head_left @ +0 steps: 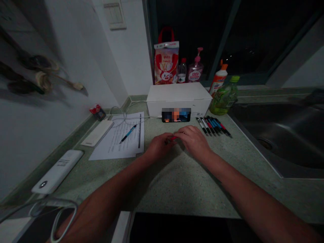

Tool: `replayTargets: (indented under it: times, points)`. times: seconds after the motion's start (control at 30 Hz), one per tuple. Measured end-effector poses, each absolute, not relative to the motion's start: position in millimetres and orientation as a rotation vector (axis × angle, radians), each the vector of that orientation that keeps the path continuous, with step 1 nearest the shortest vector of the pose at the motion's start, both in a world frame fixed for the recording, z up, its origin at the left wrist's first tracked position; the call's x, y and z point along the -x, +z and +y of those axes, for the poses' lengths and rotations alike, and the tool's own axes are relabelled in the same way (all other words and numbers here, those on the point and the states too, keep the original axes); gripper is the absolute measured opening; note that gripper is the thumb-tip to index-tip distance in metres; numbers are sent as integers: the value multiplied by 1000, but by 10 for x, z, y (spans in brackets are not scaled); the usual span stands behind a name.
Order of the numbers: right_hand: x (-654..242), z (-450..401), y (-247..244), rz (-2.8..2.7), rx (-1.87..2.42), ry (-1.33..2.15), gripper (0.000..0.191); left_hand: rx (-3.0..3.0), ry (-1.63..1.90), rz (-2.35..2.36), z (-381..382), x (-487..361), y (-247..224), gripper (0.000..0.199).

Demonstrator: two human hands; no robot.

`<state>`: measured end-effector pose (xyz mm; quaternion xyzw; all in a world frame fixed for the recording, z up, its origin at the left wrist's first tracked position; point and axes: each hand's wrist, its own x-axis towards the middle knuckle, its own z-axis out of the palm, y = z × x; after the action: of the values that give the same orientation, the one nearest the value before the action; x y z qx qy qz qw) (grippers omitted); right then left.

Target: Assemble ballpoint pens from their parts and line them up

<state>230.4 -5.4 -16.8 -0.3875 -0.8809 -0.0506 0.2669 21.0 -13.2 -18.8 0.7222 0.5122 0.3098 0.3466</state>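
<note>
My left hand [160, 145] and my right hand [193, 140] meet over the middle of the counter, fingertips closed together. Between them is a red pen [173, 138], mostly hidden by the fingers, so its full shape does not show. Just beyond the hands, a phone [176, 115] leans sideways against a white box [178, 94]. To the right of the phone lies a row of several pens [214, 126] in black, white, blue and red. On the left, a blue and black pen [128, 134] rests on printed paper sheets [134, 148].
A steel sink [291, 141] is set into the counter at right. A green bottle [225, 96] and an orange-capped bottle [219, 78] stand by the box. A white power bank [58, 171], a flat white box [98, 132] and a looping cable [125, 113] lie at left.
</note>
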Motion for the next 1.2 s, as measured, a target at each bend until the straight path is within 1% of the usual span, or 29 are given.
replayTargets:
  times: [0.13,0.23,0.37,0.5,0.63,0.77,0.93,1.2]
  points:
    - [-2259,-67,-195,-2394,997,-253,27,-1743,823,1324,-115,-249,-194,17]
    - [-2250,-71,-192,-2413,1033,-257,26,-1745,794,1352,-98,-234,-185,17]
    - [-2297,-66,-160,-2425,1198,-160,27,-1845,753,1443,-82,-172,-180,22]
    - [-2344,-53,-147,-2387,1401,37,28,-2062,668,1555,-67,-118,-198,25]
    - [-2306,-51,-174,-2459,1423,180,28,-2289,501,1525,-83,-142,-228,24]
    - [-2285,-57,-175,-2473,1418,197,30,-2348,452,1491,-99,-175,-243,22]
    - [-2328,-37,-153,-2475,1461,220,18,-2310,477,1499,-82,-148,-244,19]
    - [-2297,-6,-225,-2469,1388,202,21,-2311,476,1518,-76,-122,-218,19]
